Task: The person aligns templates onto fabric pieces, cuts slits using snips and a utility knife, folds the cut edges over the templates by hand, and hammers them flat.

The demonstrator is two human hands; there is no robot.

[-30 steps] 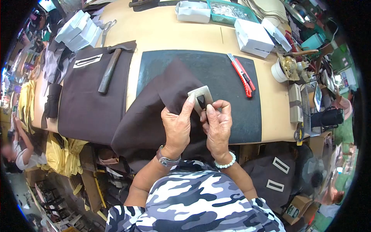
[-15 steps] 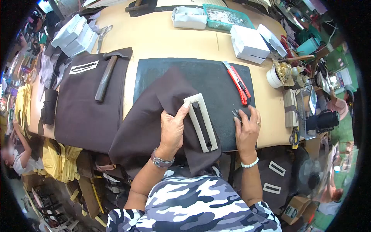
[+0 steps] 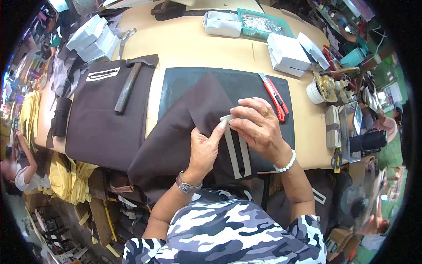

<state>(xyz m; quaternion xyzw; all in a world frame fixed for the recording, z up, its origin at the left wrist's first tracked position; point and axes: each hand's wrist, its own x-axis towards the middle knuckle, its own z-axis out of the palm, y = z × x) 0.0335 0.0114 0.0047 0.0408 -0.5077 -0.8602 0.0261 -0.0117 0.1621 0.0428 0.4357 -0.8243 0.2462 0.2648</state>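
Note:
A dark brown fabric piece [image 3: 176, 132] hangs over the front edge of the black mat [image 3: 180, 86]. It bears a pale rectangular frame [image 3: 233, 154] around a dark slot. My left hand [image 3: 205, 149] pinches the fabric at the frame's upper end, thumb on top. My right hand [image 3: 259, 127] is at the same end, its fingertips pressed together against the pale corner; whether they hold anything small is hidden. Beyond my right hand, a red box cutter [image 3: 274, 97] lies on the mat.
At the left, a hammer [image 3: 128, 86] rests on folded brown fabric [image 3: 103, 119]. Scissors [image 3: 125, 40] and white boxes [image 3: 94, 39] lie farther back. Across the table are a teal basket [image 3: 268, 31] and more boxes [image 3: 288, 53]. A white cup [image 3: 314, 92] stands right.
My right hand has come from the mat's right side back to the frame's upper end. My left hand still grips the fabric there. The whole view has shifted slightly.

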